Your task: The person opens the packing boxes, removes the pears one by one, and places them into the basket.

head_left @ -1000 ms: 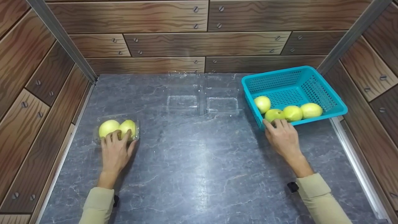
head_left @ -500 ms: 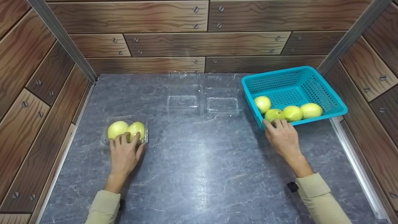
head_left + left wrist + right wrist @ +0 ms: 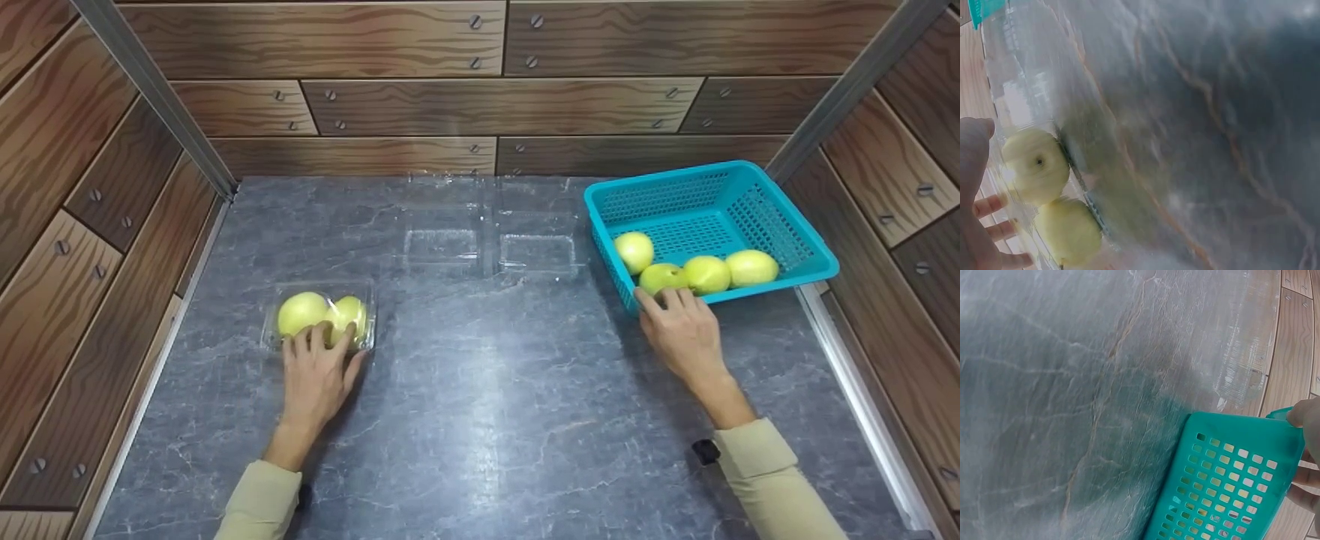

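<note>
My left hand [image 3: 315, 375] grips the near edge of a clear plastic box [image 3: 367, 311] at the left of the table. Its fingers lie over the box and the thumb is at the right side. Two yellow-green round fruits [image 3: 303, 313] sit inside; the left wrist view shows one fruit [image 3: 1037, 166] with a small dark dimple. My right hand [image 3: 682, 334] holds the near rim of a turquoise perforated basket [image 3: 795, 274], thumb and fingers on either side of it. Several similar fruits [image 3: 706, 275] lie along the basket's near and left sides.
Two more clear plastic boxes [image 3: 536, 251] stand side by side at the back middle, left of the basket. Wood-patterned walls [image 3: 405, 105] and metal posts [image 3: 150, 97] enclose the grey marbled table [image 3: 480, 397].
My left hand has slid the clear box with the two fruits to the right and slightly toward me. The right hand and the basket stay in place.
</note>
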A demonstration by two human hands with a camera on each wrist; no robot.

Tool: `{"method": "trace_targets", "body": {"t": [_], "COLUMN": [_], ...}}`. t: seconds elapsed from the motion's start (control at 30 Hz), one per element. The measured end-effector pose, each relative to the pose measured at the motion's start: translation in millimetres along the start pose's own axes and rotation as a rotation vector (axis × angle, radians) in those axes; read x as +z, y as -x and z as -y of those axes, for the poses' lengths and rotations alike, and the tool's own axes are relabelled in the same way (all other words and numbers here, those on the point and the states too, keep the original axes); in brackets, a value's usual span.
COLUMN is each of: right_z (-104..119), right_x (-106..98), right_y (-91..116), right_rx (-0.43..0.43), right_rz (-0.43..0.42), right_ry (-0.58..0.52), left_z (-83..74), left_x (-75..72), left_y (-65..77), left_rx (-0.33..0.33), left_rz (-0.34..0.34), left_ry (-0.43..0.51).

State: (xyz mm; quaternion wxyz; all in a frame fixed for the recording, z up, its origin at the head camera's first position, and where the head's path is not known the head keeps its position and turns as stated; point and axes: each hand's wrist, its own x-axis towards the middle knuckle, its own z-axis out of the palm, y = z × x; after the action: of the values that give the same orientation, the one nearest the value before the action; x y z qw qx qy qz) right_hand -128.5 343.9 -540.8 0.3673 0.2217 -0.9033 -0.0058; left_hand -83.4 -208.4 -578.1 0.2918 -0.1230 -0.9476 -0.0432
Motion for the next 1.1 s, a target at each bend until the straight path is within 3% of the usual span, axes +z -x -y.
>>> {"method": "trace_targets", "body": {"t": [0.5,1.1], "right_z": [0.4,1.8], "right_x": [-0.1,0.4], "right_y": [-1.5,-1.7], "right_rx": [0.015,0.012], "right_rz": [0.015,0.006], "right_ry": [-0.016,0.0], "left_z": [-22.3,-43.5], "left_x": [-1.0,0.6], "left_y": [3.4,8.0], "left_rx": [0.026,0.096], "left_rz": [0.01,-0.05], "left_ry": [0.033,0.067]}}
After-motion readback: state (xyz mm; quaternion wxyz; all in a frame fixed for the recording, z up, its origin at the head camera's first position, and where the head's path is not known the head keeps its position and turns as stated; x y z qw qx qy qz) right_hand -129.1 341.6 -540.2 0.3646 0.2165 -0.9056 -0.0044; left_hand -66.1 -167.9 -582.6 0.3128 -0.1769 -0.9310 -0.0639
